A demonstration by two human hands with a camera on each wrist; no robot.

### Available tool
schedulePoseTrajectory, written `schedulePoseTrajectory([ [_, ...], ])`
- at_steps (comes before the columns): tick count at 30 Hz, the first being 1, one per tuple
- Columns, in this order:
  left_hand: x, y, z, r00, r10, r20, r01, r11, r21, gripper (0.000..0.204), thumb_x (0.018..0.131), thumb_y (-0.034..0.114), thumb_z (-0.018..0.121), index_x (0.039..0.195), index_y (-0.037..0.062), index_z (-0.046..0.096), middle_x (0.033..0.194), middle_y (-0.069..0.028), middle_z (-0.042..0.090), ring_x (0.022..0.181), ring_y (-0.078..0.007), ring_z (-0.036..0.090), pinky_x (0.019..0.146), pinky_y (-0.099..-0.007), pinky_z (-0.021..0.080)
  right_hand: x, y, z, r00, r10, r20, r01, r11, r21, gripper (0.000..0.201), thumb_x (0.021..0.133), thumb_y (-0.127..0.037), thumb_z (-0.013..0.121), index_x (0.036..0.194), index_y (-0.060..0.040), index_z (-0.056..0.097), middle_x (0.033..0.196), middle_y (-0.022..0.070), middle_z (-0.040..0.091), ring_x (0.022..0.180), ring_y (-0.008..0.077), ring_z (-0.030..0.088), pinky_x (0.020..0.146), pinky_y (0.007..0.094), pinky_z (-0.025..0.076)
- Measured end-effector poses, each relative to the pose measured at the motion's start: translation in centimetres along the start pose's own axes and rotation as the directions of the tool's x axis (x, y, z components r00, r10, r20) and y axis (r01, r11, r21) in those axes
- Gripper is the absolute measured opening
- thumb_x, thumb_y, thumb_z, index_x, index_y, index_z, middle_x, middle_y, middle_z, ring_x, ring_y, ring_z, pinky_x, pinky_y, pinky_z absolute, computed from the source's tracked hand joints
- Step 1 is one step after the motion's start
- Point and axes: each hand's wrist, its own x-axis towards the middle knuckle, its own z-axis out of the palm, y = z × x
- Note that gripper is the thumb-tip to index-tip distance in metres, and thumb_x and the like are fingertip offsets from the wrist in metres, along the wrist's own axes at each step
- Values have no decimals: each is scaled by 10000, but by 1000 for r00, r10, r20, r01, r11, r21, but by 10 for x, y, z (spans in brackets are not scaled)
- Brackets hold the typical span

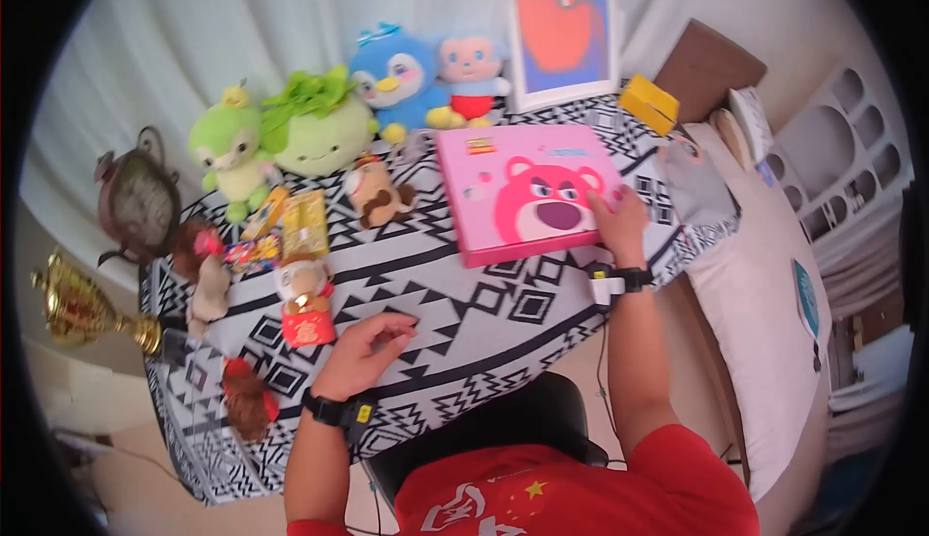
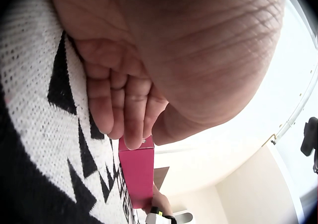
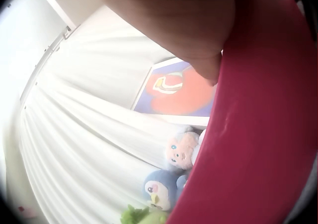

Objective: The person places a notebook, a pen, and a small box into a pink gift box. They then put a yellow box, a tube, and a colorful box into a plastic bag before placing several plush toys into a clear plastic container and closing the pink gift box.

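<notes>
Currently, the right hand (image 1: 622,223) grips the right edge of the pink bear-print box (image 1: 484,202) on the counter (image 1: 426,280), apparently a steadying step; any lift would need the relaxed, empty left hand (image 1: 358,356).

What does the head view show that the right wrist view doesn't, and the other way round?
Only the head view shows the trophy, the left hand and the bear face on the box. Only the right wrist view shows the curtain rail. Both show the box, the right hand, the penguin and the framed picture.
</notes>
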Motion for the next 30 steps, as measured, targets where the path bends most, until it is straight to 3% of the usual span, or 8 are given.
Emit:
schedulePoseTrajectory([
  [4,-3,-1,0,998,-63,-9,62,994,-85,255,1006,67,623,1258,34,635,1095,-34,701,993,-98,633,863,-245,498,17,36,-17,995,-95,-13,94,954,285,607,873,-433,752,1262,17,631,1240,283,641,1179,422,593,1061,517,405],
  [7,-3,3,0,996,-94,-9,93,993,-74,256,997,61,623,1251,33,638,1083,-33,706,957,-86,626,832,-235,496,37,86,-53,984,-77,-162,110,972,206,413,879,-340,740,1185,-64,713,1390,271,563,1224,445,557,1077,505,396],
  [10,-1,3,0,997,-76,-14,75,995,-69,263,989,47,619,1251,30,638,1069,-30,706,934,-80,623,813,-232,499,43,112,-68,871,107,-479,-215,960,-177,324,875,-342,723,1108,-123,772,1564,246,401,1299,474,486,1104,480,379],
  [12,-2,1,0,994,-109,-27,106,989,-101,260,989,43,616,1248,29,639,1074,-26,706,933,-77,621,810,-228,498,50,127,-67,953,143,-266,-222,928,-298,353,884,-383,698,1103,-119,783,1651,220,256,1328,496,433,1108,484,371],
  [19,-3,-3,1,992,-97,-84,86,989,-123,244,996,41,626,1237,8,637,1062,-52,713,975,-111,650,869,-255,514,67,154,-60,957,278,-82,-290,909,-300,458,872,-419,653,1092,-36,775,1612,307,289,1460,431,336,1104,526,345],
  [24,-2,-9,0,965,-164,-205,143,983,-112,240,1037,92,578,1256,3,617,1041,-51,692,964,-129,642,860,-274,527,50,152,-49,972,151,-182,-197,943,-268,458,837,-373,661,1092,-6,762,1606,297,307,1386,464,403,1063,539,392],
  [26,2,-2,5,954,-213,-213,209,977,-41,231,1039,102,580,1245,5,615,1031,-49,689,939,-121,634,820,-256,517,41,131,-55,945,289,-157,-302,951,-66,459,850,-372,693,1174,-52,748,1613,325,258,1449,455,337,1150,531,288],
  [30,17,18,32,907,-240,-346,292,950,106,192,1044,192,568,1149,45,633,959,-7,660,785,-66,590,643,-200,445,41,118,-56,942,267,-202,-266,963,35,414,832,-263,724,1160,-11,723,1630,259,260,1255,485,447,1078,521,404],
])
